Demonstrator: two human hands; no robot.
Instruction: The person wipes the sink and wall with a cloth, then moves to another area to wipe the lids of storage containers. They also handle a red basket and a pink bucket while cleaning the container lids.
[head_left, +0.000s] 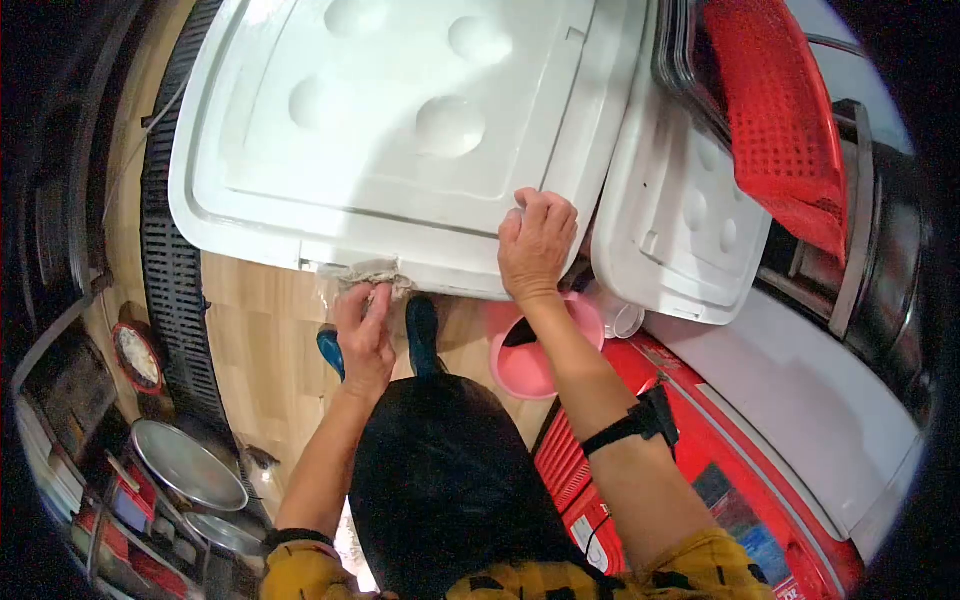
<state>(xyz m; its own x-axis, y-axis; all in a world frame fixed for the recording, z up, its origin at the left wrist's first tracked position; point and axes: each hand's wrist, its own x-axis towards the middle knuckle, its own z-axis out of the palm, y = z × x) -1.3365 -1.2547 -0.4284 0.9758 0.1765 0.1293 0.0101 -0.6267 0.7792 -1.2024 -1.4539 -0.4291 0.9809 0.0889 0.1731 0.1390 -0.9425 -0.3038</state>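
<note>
A large white plastic lid [400, 180] with round dimples fills the upper middle of the head view. At its near edge my left hand [365, 335] presses a greyish cloth [365, 272] against the rim, fingers bent over it. Further right, my right hand [538, 240] rests on the lid's near right corner, its fingers curled over the raised border. What lies under those fingertips, if anything, is hidden. A smaller white lid [680, 210] sits just to the right of the large one.
A pink basin [525, 370] stands on the wooden floor [260, 340] below my right hand. To the right are a red perforated basket [780, 120] and a red and white appliance [690, 450]. Black grating [172, 220] and metal trays [190, 465] lie left.
</note>
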